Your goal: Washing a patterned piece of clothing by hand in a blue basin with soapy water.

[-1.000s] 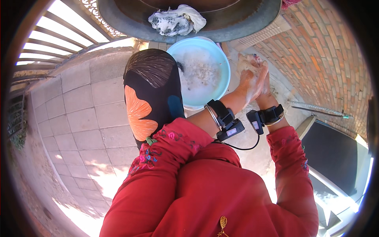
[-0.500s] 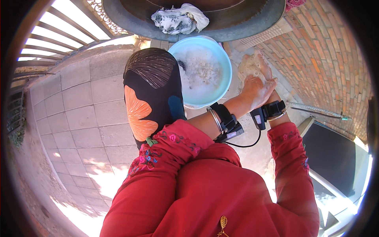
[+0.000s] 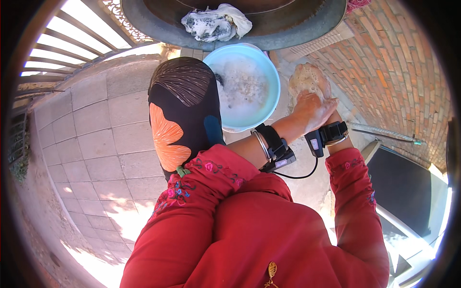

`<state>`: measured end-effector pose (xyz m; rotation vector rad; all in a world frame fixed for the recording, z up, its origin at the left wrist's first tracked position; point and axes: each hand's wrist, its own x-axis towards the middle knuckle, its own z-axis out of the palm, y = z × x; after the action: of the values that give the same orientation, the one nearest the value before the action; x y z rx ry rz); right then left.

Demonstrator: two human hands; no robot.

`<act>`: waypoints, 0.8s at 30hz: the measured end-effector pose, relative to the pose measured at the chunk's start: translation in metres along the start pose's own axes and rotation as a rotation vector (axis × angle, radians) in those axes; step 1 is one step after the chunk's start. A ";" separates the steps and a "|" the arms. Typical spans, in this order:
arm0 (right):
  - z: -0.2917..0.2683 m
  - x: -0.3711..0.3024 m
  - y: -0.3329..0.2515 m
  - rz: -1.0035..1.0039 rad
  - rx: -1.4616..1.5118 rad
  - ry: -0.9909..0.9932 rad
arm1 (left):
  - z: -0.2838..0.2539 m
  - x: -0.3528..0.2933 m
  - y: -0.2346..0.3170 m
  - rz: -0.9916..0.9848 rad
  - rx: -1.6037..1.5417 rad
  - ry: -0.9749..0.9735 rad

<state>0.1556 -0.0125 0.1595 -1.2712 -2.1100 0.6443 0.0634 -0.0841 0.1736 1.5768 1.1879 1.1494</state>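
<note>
My left hand point(image 3: 312, 109) reaches across to the right and is closed round my right hand near the wrist, its fingers laid over the back. Thick whitish foam coats my right hand point(image 3: 307, 79), so its fingers cannot be made out. Both hands are beside a light blue basin point(image 3: 277, 91), to its right. Sudsy water point(image 3: 242, 91) with dark specks fills the basin, and a small dark thing shows at its left inside edge. Beyond it, a soapy, wet bundle of white and dark cloth point(image 3: 216, 23) lies on the rim of a large dark metal vessel point(image 3: 288, 42).
A knee in dark patterned fabric point(image 3: 185, 110) is close to the basin's left side. A brick wall point(image 3: 384, 62) rises on the right, with a thin pipe point(image 3: 384, 133) along its foot. Paving tiles point(image 3: 91, 139) cover the left. A dark panel point(image 3: 401, 189) stands at the lower right.
The foam-covered right hand has turned slightly under the left hand. The basin, cloth and vessel appear shifted a little to the left in view; the left hand keeps its hold.
</note>
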 end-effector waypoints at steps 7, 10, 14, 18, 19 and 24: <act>-0.005 0.006 -0.001 0.014 0.008 0.035 | -0.006 0.012 -0.001 -0.044 -0.039 -0.073; -0.009 -0.007 -0.019 -0.038 -0.086 0.031 | -0.010 0.026 -0.007 -0.156 -0.337 0.027; -0.012 -0.003 -0.007 0.045 0.064 0.126 | -0.052 0.045 -0.012 -0.472 -1.241 0.036; -0.015 0.005 -0.061 0.143 0.182 0.112 | -0.063 0.047 -0.023 -0.495 -1.565 -0.011; -0.021 0.003 -0.063 0.060 0.011 0.183 | -0.062 0.048 -0.017 -0.494 -1.564 -0.037; -0.023 0.008 -0.051 -0.040 0.075 0.149 | -0.066 0.045 -0.015 -0.431 -1.361 -0.128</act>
<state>0.1371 -0.0249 0.2115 -1.1948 -1.9663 0.5872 0.0021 -0.0312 0.1832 0.3142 0.3635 1.1085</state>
